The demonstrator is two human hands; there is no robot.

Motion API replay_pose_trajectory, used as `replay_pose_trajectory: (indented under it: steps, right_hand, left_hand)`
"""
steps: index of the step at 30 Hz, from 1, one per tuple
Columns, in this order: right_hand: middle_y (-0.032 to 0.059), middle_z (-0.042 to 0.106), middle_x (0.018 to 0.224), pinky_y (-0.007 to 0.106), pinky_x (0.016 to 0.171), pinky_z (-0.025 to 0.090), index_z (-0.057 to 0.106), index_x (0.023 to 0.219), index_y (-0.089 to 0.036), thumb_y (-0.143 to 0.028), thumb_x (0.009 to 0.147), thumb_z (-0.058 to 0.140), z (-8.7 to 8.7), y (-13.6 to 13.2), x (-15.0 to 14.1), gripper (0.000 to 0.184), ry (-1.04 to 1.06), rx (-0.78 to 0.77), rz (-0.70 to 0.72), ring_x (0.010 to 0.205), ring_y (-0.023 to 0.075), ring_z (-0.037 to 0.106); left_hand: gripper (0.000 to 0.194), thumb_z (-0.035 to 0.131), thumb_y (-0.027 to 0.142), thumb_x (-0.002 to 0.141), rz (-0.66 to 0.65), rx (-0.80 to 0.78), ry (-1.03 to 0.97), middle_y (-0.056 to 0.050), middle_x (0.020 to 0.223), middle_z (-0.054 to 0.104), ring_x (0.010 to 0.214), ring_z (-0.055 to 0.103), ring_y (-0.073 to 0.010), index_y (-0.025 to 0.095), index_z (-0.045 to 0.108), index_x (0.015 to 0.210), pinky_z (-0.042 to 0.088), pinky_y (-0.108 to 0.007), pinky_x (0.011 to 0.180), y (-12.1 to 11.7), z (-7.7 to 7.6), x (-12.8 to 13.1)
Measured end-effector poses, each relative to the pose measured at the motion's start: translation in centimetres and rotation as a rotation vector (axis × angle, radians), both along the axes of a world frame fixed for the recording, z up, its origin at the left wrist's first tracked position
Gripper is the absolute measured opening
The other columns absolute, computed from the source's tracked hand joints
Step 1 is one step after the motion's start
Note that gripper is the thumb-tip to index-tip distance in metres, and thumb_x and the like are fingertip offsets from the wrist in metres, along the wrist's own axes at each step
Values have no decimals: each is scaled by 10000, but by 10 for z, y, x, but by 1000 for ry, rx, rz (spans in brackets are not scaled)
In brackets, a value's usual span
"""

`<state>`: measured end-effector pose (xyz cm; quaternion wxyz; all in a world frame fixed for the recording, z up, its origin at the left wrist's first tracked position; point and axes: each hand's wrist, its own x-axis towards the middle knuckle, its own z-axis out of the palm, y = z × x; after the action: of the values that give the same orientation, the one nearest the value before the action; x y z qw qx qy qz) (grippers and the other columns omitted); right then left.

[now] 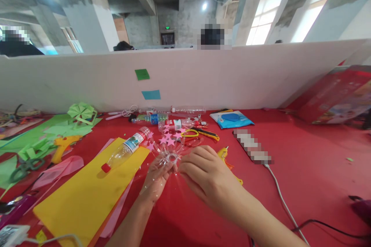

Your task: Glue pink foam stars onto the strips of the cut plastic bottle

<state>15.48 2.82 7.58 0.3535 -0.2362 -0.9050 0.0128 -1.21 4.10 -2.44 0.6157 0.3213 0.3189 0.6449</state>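
Note:
My left hand [155, 179] is closed around a cut clear plastic bottle [172, 158], its round neck opening facing me and thin strips splaying outward. Several pink paper stars [167, 139] show at the far side of the strips; whether all are attached I cannot tell. Close to the right of the neck is my right hand [207, 170], back turned to me and fingers bent together. Its fingertips are partly hidden, so anything pinched in them cannot be made out. Beyond the hands lie yellow-handled scissors [189, 133] and a yellow utility knife [206, 134].
On the red table [313, 154], a labelled bottle [127, 148] rests on yellow paper [92, 197]. More bottles [156, 119] lie by the white partition [220, 79]. A yellow glue gun [222, 153], wipes pack [232, 119] and corded power strip [252, 146] are at right; green scissors [27, 168] at left.

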Motion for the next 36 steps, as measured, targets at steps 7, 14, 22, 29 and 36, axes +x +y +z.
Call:
replay_pose_trajectory:
  steps: [7, 14, 22, 29, 36]
  right_hand:
    - [28, 676, 760, 228, 594, 445, 600, 864, -178, -151, 925, 443, -13, 3, -4, 171, 210, -309, 18, 651, 133, 611]
    - [12, 694, 794, 217, 628, 488, 515, 1059, -199, -151, 894, 474, -25, 2, -11, 177, 370, -363, -10, 686, 125, 659]
    - [30, 705, 804, 246, 655, 517, 550, 1051, -182, -148, 891, 477, -26, 3, -12, 179, 366, -293, 11, 708, 138, 672]
    - [25, 684, 751, 227, 602, 486, 579, 902, -176, -119, 874, 462, -22, 0, -11, 133, 351, -308, 15, 656, 132, 640]
    - [26, 661, 692, 217, 568, 466, 578, 801, -177, -120, 875, 436, -25, 1, -11, 170, 338, -258, -21, 614, 129, 617]
  left_hand:
    - [282, 808, 297, 594, -14, -10, 34, -5, 742, 679, 620, 600, -117, 192, 682, 824, 472, -263, 652, 1, -3, 4]
    - [266, 817, 297, 578, -25, -22, 29, -6, 735, 689, 709, 635, -151, 186, 687, 781, 483, -285, 703, 0, 0, 6]
    - [255, 830, 272, 553, 17, -50, -18, 18, 739, 679, 666, 606, -114, 200, 685, 750, 467, -238, 637, -1, 0, 6]
    - [289, 866, 268, 468, 26, -58, -40, 7, 691, 673, 641, 605, -118, 179, 680, 671, 484, -231, 621, 1, 3, 7]
    - [312, 834, 299, 517, 9, -53, 28, -9, 753, 694, 720, 632, -151, 195, 694, 775, 481, -261, 667, -1, 5, 7]
